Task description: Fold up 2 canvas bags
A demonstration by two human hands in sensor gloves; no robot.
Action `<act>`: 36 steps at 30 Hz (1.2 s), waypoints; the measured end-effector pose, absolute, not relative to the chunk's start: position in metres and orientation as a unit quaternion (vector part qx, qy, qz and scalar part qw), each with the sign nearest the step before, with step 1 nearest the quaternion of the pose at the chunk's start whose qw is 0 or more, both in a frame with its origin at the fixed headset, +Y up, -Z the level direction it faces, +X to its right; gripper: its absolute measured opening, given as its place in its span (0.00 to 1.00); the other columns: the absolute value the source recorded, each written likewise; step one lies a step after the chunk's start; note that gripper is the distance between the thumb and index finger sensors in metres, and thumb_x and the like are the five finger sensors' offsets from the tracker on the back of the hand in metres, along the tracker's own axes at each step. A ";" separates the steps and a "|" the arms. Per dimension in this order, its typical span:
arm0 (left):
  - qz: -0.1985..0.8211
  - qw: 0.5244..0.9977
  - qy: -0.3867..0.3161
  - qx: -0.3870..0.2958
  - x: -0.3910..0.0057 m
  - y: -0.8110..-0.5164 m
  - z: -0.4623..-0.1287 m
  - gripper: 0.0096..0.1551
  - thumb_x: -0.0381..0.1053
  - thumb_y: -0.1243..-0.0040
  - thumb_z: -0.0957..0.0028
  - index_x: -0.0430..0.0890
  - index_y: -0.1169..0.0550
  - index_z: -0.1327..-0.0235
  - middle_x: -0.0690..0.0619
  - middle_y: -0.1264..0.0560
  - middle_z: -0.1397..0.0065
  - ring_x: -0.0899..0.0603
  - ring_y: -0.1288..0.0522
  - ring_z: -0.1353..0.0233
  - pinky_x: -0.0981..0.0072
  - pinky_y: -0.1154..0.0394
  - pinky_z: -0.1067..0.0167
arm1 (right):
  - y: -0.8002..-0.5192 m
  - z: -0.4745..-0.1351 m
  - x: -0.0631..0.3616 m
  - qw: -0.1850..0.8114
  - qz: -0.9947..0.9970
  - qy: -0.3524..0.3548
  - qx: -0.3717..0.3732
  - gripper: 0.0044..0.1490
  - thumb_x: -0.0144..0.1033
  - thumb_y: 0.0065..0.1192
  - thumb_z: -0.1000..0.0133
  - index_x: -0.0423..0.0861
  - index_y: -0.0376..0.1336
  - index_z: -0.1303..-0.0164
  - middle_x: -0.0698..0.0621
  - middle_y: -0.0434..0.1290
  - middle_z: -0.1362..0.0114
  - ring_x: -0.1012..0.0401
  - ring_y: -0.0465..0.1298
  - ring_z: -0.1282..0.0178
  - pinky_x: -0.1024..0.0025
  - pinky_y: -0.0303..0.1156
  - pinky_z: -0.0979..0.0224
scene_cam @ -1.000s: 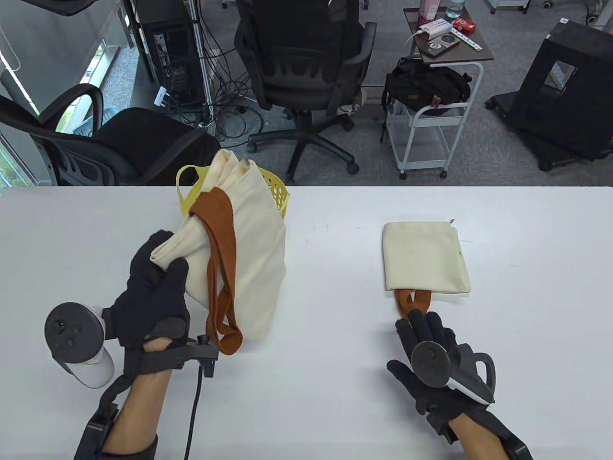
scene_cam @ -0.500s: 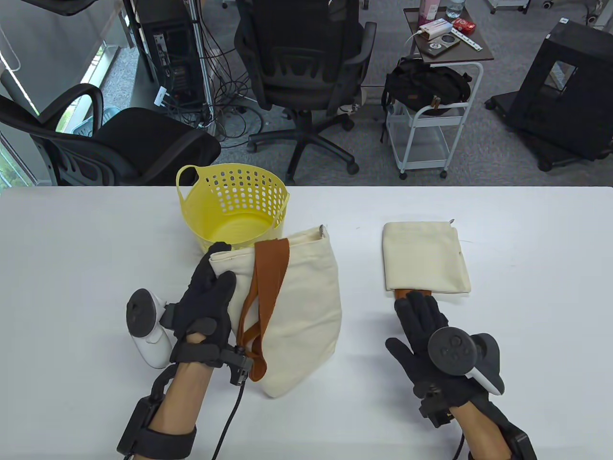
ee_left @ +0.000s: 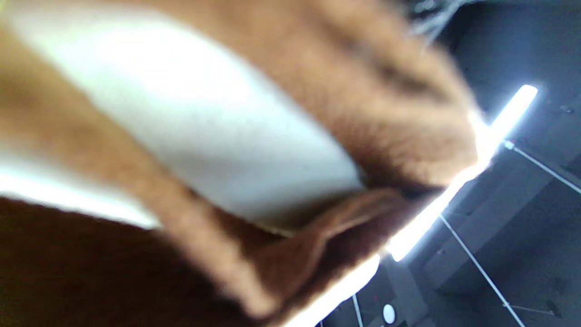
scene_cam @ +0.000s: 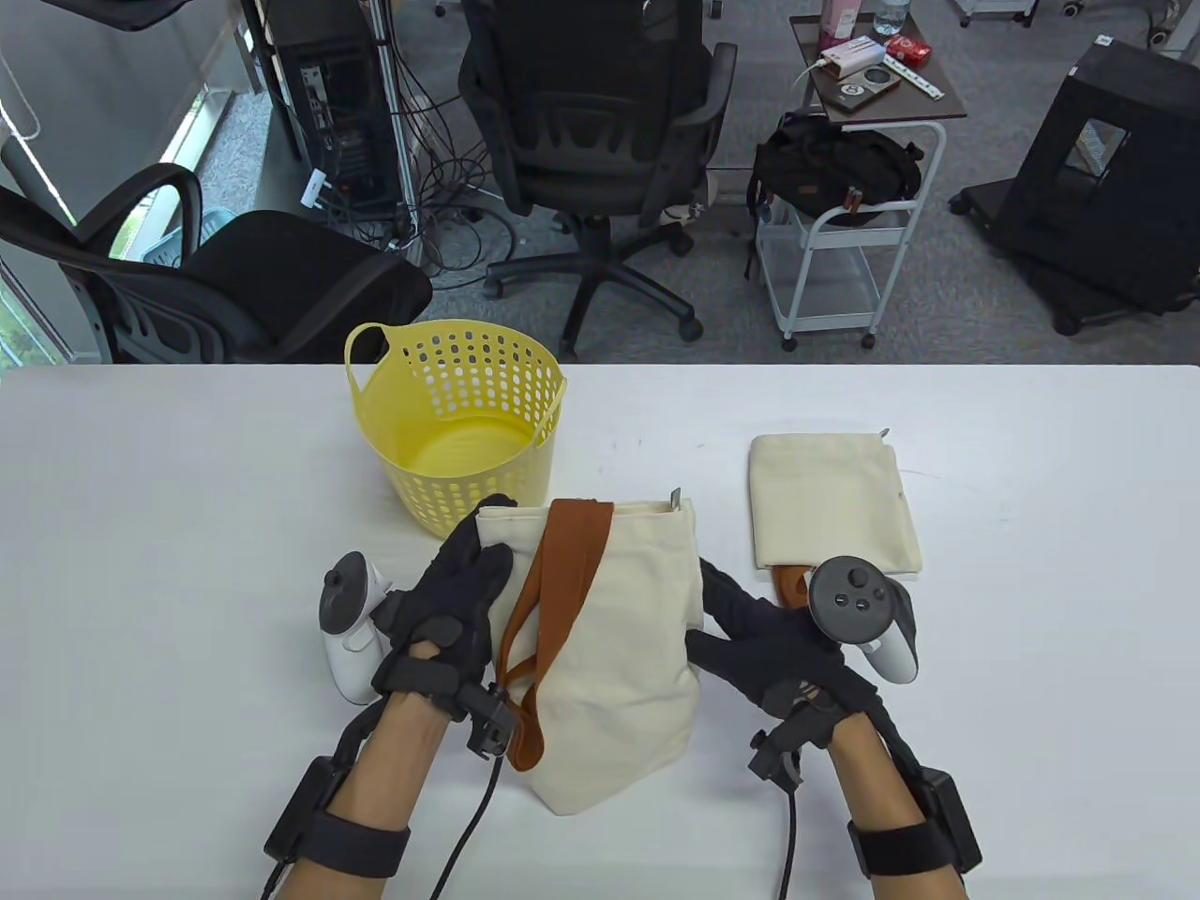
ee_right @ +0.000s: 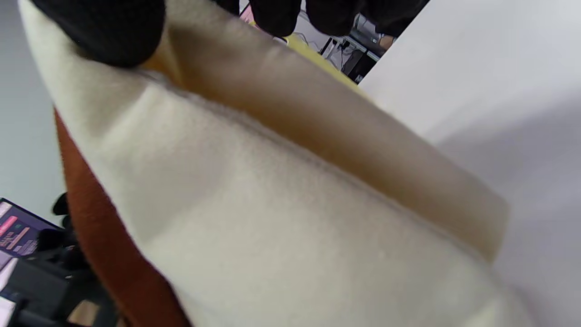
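Observation:
A cream canvas bag (scene_cam: 628,647) with brown straps (scene_cam: 548,600) hangs between my hands at the table's front middle, its lower end on the table. My left hand (scene_cam: 459,591) grips its top left corner. My right hand (scene_cam: 750,628) grips its right edge; in the right wrist view my fingers (ee_right: 104,32) pinch the cream cloth (ee_right: 281,218). The left wrist view is filled by blurred brown strap (ee_left: 281,254) and cream cloth. A second cream bag (scene_cam: 830,502) lies folded flat to the right, its brown strap (scene_cam: 797,586) poking out toward me.
A yellow perforated basket (scene_cam: 464,422) stands on the white table (scene_cam: 1031,656) just behind the held bag. Office chairs, a white cart and cables are on the floor beyond the table's far edge.
My left hand carried the bag from in front of the basket toward me and to the right. My right hand left the folded bag's strap and took hold of the held bag's right edge.

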State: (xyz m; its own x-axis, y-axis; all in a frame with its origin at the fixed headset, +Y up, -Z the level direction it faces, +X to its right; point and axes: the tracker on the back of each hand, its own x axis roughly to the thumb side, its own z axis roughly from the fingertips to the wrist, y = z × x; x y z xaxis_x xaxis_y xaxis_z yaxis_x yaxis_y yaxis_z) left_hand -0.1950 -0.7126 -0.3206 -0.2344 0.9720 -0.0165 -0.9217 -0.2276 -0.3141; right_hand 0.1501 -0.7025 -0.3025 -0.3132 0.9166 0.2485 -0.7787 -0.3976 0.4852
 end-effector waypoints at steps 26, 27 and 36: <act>0.359 0.913 -0.171 -0.088 -0.126 -0.664 -0.259 0.43 0.65 0.43 0.51 0.47 0.38 0.26 0.43 0.40 0.20 0.32 0.31 0.24 0.36 0.34 0.28 | -0.716 -0.301 0.136 0.600 0.766 0.082 0.214 0.30 0.36 0.63 0.44 0.63 0.62 0.29 0.53 0.77 0.30 0.57 0.86 0.45 0.66 0.83 0.51; 0.367 0.908 -0.171 -0.106 -0.118 -0.668 -0.258 0.46 0.66 0.42 0.52 0.46 0.41 0.25 0.42 0.43 0.19 0.32 0.32 0.24 0.36 0.34 0.28 | -0.714 -0.299 0.135 0.597 0.770 0.077 0.214 0.30 0.36 0.63 0.44 0.63 0.61 0.29 0.53 0.77 0.30 0.57 0.86 0.45 0.67 0.83 0.52; 0.427 0.894 -0.091 -0.103 -0.109 -0.679 -0.265 0.50 0.69 0.41 0.53 0.44 0.43 0.26 0.41 0.39 0.22 0.28 0.25 0.30 0.36 0.26 0.35 | -0.701 -0.285 0.112 0.515 0.825 0.043 0.231 0.35 0.39 0.65 0.45 0.57 0.58 0.26 0.50 0.76 0.30 0.58 0.87 0.47 0.70 0.83 0.57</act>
